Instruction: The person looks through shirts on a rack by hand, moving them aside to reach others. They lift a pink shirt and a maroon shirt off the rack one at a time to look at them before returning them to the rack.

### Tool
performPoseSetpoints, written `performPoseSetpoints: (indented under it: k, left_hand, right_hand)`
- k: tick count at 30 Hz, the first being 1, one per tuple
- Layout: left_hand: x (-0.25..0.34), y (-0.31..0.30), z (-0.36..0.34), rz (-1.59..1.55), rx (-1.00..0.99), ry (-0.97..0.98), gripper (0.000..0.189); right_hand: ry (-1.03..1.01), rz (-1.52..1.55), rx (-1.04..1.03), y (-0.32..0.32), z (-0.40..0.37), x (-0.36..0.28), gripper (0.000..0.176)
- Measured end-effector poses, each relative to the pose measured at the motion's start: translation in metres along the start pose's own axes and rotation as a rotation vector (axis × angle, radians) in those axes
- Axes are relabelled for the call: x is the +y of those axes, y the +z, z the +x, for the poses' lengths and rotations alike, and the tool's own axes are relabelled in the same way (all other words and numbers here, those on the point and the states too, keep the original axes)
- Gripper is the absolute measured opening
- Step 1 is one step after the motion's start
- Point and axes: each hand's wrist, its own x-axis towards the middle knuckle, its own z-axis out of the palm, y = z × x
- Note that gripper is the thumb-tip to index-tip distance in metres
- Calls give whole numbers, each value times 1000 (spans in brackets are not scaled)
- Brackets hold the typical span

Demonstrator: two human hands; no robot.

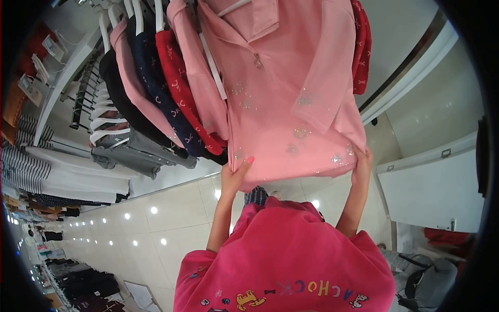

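A pink collared shirt (280, 114) with glittery flower patches and a zip at the neck hangs in front of me. My left hand (236, 177) pinches its lower left corner, the thumb with its pink nail lying on the front of the cloth. At the lower right corner, my right hand (362, 164) is closed on the edge, its fingers partly hidden by the fabric. The hem is spread between both hands. Part of a white hanger (234, 7) shows at the shirt's neck.
Left of the shirt, more garments hang on white hangers, among them a red patterned top (182, 88) and a navy one (158, 83). Grey clothes (150, 151) hang behind them. A white cabinet (431, 190) stands at right, with a grey bag (434, 283) below.
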Motion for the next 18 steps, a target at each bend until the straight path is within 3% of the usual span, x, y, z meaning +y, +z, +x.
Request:
performPoseSetpoints:
  k: [5, 14, 18]
  left_hand:
    - [-57, -19, 17, 136, 68, 81, 36]
    - [-126, -46, 18, 323, 109, -167, 37]
    - [-157, -38, 19, 111, 138, -131, 36]
  right_hand:
    - [-133, -246, 4, -10, 9, 7, 14]
    - [-185, -313, 25, -32, 22, 18, 16]
    - [-173, -334, 64, -26, 21, 13, 19]
